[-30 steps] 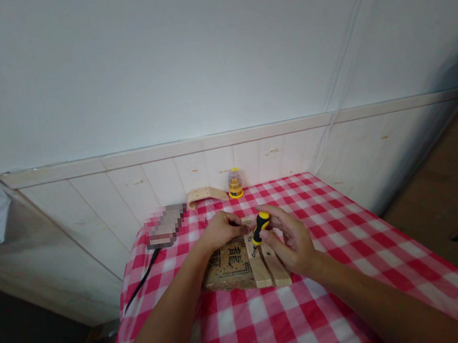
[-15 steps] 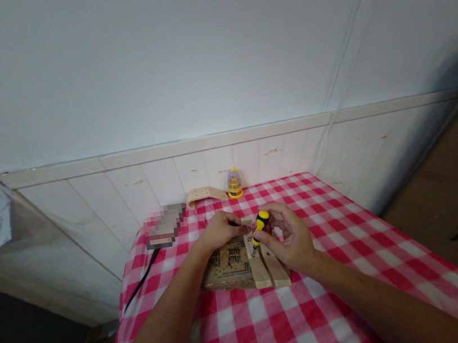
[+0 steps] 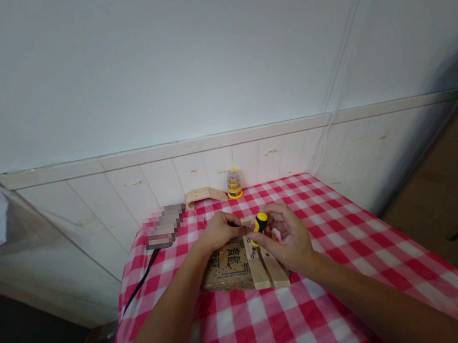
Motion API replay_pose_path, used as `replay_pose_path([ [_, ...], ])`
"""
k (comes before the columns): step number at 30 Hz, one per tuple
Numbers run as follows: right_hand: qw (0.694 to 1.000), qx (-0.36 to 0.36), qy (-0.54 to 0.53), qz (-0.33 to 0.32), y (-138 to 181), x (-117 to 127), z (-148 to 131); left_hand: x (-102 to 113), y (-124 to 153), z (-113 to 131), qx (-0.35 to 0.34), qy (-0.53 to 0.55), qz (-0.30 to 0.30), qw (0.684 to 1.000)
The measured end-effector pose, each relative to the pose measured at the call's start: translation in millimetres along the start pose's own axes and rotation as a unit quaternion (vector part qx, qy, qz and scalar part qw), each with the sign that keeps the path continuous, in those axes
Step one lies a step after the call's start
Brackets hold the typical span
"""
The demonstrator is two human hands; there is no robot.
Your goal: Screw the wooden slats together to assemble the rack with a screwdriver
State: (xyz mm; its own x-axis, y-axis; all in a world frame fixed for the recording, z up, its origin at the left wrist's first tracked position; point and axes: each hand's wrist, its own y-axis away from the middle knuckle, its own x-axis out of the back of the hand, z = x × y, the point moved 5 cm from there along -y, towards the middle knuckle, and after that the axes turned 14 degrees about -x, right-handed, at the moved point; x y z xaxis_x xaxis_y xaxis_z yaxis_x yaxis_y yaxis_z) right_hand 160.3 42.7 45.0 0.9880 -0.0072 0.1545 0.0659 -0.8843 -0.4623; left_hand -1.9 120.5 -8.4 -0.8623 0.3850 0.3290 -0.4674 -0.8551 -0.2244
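My right hand (image 3: 291, 236) grips a short yellow and black screwdriver (image 3: 260, 222), tilted, with its tip down at a metal screw or fitting (image 3: 253, 254) on a pale wooden piece (image 3: 259, 272). At the upper end of this wooden piece, my left hand (image 3: 223, 230) has its thumb and fingers closed against the wood; the exact contact is partly hidden. A second wooden piece (image 3: 278, 271) with a dark hole lies alongside on the right. Beneath and to the left is a brown box (image 3: 227, 279) with black printed characters.
A bent wooden part (image 3: 203, 194) stands by the panelled wall, beside a clear, yellow-based bit container (image 3: 234, 185). To the left lies a blurred-out flat object (image 3: 166, 225) with a black strap (image 3: 142, 280). A red and white checked cloth (image 3: 341, 303) covers the table.
The screwdriver has shifted very slightly in my right hand, its tip staying at the same spot on the wood. My left hand keeps its place.
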Motion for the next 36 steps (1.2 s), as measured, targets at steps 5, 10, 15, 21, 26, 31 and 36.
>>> replay_pose_path([
  [5, 0.997, -0.012, -0.01, 0.08, -2.8, 7.5, 3.9, 1.1, 0.7, 2.6, 0.011, -0.033, 0.014, 0.999],
  [10, 0.995, -0.008, 0.001, 0.1, -8.7, 11.8, 6.5, 1.0, 1.8, 8.6, 0.01, -0.06, 0.009, 0.998],
  [15, 0.996, -0.003, 0.012, 0.087, -11.1, 11.4, 8.0, 1.7, 2.0, 8.4, 0.003, -0.072, 0.01, 0.997],
  [21, 0.996, -0.012, 0.023, 0.085, -11.2, 10.0, 12.3, 0.7, 1.3, 4.5, 0.004, -0.053, 0.002, 0.999],
  [26, 0.997, -0.008, 0.038, 0.066, -11.6, 9.4, 10.7, 1.0, 1.0, 1.9, 0.003, -0.05, 0.006, 0.999],
  [31, 0.999, -0.008, 0.035, 0.021, -11.4, 8.2, 8.0, -0.1, 0.8, -1.3, 0.002, -0.034, 0.0, 0.999],
  [36, 0.999, -0.01, 0.034, 0.018, -11.2, 9.4, 9.3, 0.2, 0.9, -1.1, 0.009, -0.034, 0.003, 0.999],
])
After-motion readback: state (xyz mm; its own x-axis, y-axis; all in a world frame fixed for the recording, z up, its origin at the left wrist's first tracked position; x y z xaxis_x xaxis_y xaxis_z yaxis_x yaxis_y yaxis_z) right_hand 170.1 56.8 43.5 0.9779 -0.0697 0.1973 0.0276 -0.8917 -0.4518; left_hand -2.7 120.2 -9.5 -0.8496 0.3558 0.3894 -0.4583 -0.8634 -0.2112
